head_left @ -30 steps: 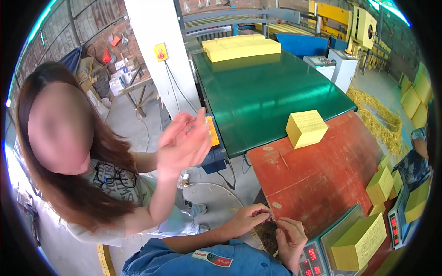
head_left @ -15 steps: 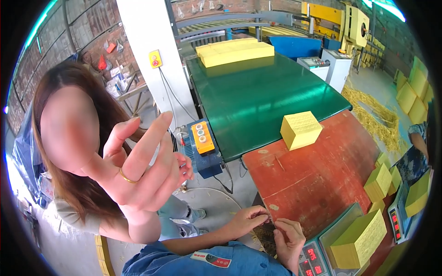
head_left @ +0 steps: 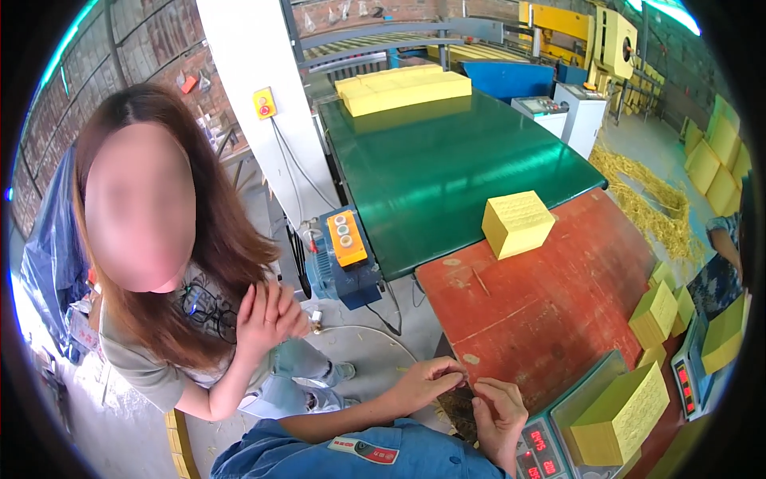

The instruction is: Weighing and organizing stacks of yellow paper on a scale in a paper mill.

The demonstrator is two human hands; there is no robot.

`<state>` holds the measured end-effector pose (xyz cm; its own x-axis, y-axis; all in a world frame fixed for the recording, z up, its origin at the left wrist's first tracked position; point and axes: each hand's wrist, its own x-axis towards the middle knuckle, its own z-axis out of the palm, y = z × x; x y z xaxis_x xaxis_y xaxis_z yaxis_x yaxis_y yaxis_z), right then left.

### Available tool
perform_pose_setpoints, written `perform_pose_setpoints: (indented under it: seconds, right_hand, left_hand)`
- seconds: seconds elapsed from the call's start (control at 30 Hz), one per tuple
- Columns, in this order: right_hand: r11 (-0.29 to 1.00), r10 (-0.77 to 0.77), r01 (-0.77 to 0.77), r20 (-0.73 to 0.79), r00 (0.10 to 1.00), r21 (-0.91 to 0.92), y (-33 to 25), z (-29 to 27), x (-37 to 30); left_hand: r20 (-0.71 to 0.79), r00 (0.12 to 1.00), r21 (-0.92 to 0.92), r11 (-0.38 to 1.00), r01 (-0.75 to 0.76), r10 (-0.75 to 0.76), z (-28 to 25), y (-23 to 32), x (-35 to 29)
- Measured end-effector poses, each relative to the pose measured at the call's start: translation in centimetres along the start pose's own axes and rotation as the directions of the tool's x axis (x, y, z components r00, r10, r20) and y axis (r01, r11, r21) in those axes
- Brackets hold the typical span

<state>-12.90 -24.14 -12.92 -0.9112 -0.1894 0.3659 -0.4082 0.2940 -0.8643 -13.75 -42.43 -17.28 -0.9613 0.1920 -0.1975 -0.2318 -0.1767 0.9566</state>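
My left hand [head_left: 431, 382] is at the near left edge of the red board table [head_left: 535, 287], its fingers curled in and pinched together. Close beside it, my right hand [head_left: 499, 411] is bent with thumb and fingers drawn together, next to the digital scale [head_left: 539, 447]. Anything held in either hand is too small or hidden to make out. A thick yellow block of stacked sheets [head_left: 622, 415] rests on that scale, to the right of my right hand. Another yellow block [head_left: 518, 224] sits at the table's far edge, beside the green conveyor belt [head_left: 455, 168].
A co-worker [head_left: 191, 271] stands at left, hands together at the chest. A yellow button box [head_left: 347, 238] is mounted by the belt. Smaller yellow blocks [head_left: 653, 314] and a second scale [head_left: 688, 375] line the right side. A long yellow slab [head_left: 407, 89] lies on the belt's far end.
The co-worker's raised hand has come down from in front of me to their chest, and they have straightened up. My own hands look nearly unchanged.
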Motion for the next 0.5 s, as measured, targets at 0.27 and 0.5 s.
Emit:
perform_pose_setpoints:
  seconds: [0.27, 0.5]
  right_hand:
    - [0.999, 0.001, -0.001, -0.011, 1.0, -0.035, 0.03, -0.41, -0.45]
    - [0.999, -0.043, 0.042, -0.024, 0.999, -0.032, 0.71, -1.01, -0.64]
  left_hand:
    - [0.015, 1.0, 0.009, 1.0, -0.009, 0.009, 0.45, 0.02, -0.02]
    - [0.002, 1.0, 0.056, 0.998, 0.003, -0.003, 1.0, 0.29, -0.13]
